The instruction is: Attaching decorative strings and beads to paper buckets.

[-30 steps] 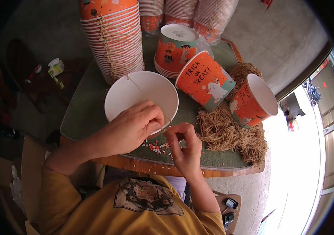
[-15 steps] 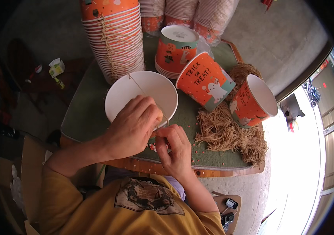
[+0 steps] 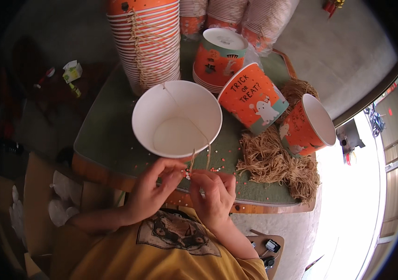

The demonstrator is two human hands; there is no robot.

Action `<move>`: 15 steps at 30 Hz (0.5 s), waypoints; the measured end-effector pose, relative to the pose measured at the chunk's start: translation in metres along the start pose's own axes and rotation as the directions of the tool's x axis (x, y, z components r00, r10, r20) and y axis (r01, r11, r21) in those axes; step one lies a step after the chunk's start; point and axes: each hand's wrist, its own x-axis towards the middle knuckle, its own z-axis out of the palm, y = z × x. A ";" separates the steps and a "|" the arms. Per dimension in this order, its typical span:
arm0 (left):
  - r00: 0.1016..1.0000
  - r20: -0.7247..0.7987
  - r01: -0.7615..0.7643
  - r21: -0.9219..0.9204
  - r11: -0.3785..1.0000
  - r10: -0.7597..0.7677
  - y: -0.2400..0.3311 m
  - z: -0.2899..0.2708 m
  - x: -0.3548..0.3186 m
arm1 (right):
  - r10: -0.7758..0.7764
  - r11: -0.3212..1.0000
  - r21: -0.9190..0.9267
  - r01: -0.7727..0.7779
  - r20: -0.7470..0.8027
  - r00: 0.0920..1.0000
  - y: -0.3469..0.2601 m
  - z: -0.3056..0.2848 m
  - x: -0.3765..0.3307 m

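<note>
Head view, now: just at the near side of the bucket (image 3: pixel 173 128), the right hand (image 3: pixel 213 193) looks pinched on the twine (image 3: pixel 208 156); the left hand (image 3: pixel 157 186) hovers beside, its grip I can't tell. Likely light, limp stuff, best nipped near the ends! It stretches from the bucket's far rim nearward; the mouth gapes upward, axis roughly upright.

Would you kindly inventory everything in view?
Open bucket: one, white inside, centre
Cord: count unclear, tan, bucket's rim
Tall stack: one, orange-white, upper left
Upturned stack: one, orange, top centre
Wrapped stacks: three, orange-white, top
Tilted buckets: two, orange, right
Cord bundles: count unclear, tan, right
Small bits: many, red-white, near edge
Table: one, green, centre
Cardboard: count unclear, brown, lower left
Tissue pack: one, white-green, left
Shirt: one, mustard, bottom
Left hand: one, bare, by cord
Right hand: one, bare, by cord
</note>
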 end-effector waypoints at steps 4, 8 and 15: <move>0.940 0.141 0.340 -0.470 0.814 -0.310 0.010 0.003 0.013 | -0.010 0.995 0.097 0.002 0.084 0.996 -0.003 0.005 -0.002; 0.929 0.197 0.371 -0.503 0.781 -0.314 -0.003 0.000 0.017 | -0.020 0.989 0.146 0.007 0.085 0.996 -0.005 0.007 0.000; 0.944 0.070 0.302 -0.572 0.763 -0.322 0.002 0.000 0.025 | 0.045 0.928 0.357 -0.109 0.182 0.982 -0.003 0.004 0.000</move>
